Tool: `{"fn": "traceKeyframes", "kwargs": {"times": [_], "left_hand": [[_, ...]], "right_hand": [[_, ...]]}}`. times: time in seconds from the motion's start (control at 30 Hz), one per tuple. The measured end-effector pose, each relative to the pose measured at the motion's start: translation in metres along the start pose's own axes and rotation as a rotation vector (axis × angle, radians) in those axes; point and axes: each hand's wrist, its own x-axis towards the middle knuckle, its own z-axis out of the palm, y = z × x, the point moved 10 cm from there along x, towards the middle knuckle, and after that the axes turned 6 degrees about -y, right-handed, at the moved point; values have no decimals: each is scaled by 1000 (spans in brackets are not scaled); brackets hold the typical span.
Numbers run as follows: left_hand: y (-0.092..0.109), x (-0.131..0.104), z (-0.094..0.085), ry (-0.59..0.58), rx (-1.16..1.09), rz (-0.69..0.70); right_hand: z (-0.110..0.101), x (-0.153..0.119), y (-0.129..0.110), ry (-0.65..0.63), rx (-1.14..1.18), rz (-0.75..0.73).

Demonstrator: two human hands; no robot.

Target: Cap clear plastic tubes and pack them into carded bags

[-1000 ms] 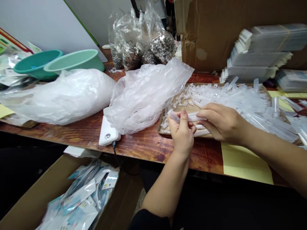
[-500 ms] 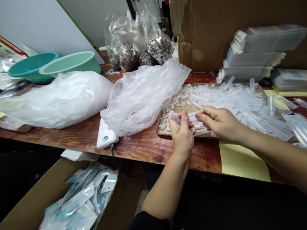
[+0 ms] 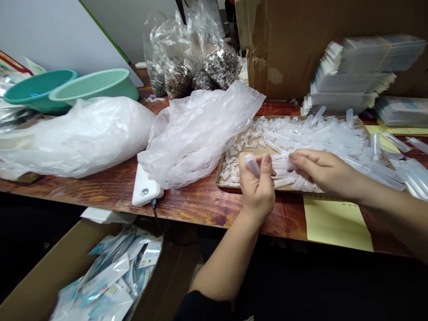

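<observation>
My left hand (image 3: 257, 191) is closed, thumb up, around a translucent plastic tube (image 3: 252, 165) whose end sticks up beside the thumb. To its right, my right hand (image 3: 319, 170) has its thumb and fingers pinched together. Something translucent shows at those fingertips, too blurred to make out. Both hands hover over the front edge of a shallow cardboard tray (image 3: 224, 189). Small translucent caps (image 3: 230, 171) lie in the tray's left part, and a heap of clear plastic tubes (image 3: 334, 133) fills its right part.
Left of the tray lie a crumpled plastic bag (image 3: 200, 138), a white power bank (image 3: 146, 189) and a full white bag (image 3: 96, 136). Behind are green basins (image 3: 93, 87), bags of metal pieces (image 3: 220, 64) and stacked packs (image 3: 354, 84). Below sits an open carton (image 3: 50, 267) of packets.
My right hand has moved right, away from my left hand, widening the gap between them. My left hand has turned slightly, its tube now pointing more upward. The view has shifted a little.
</observation>
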Motion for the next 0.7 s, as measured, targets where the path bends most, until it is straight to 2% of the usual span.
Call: {"fn": "traceKeyframes", "kwargs": {"times": [0.07, 0.1, 0.13, 0.2, 0.27, 0.33, 0.37, 0.43, 0.5, 0.53, 0.6, 0.7], "left_hand": [[8, 8, -11, 56, -74, -27], [13, 12, -22, 121, -110, -37], [17, 17, -30, 152, -133, -61], [19, 25, -38, 139, -178, -144], [15, 31, -40, 102, -224, -220], [7, 33, -41, 85, -258, -264], [4, 34, -42, 80, -265, -271], [1, 36, -45, 81, -261, -240], [3, 37, -50, 82, -246, -179], [4, 37, -53, 81, -238, -152], [6, 37, -55, 73, -226, -126], [5, 34, -52, 41, -223, -135]], "right_hand": [[-46, -11, -3, 246, -422, -119], [-63, -15, 1, 329, -608, -134], [-74, -16, 9, 345, -773, -120], [-86, -12, 20, 352, -1032, -123], [-84, -3, 9, 402, -1175, -215], [-66, 15, -16, 430, -1205, -354], [-50, 29, -28, 383, -1193, -412], [-10, 67, -40, 170, -1161, -449], [29, 104, -37, -55, -1140, -403], [42, 121, -31, -118, -1133, -351], [59, 147, -16, -169, -1119, -239], [70, 169, 0, -159, -1091, -164]]}}
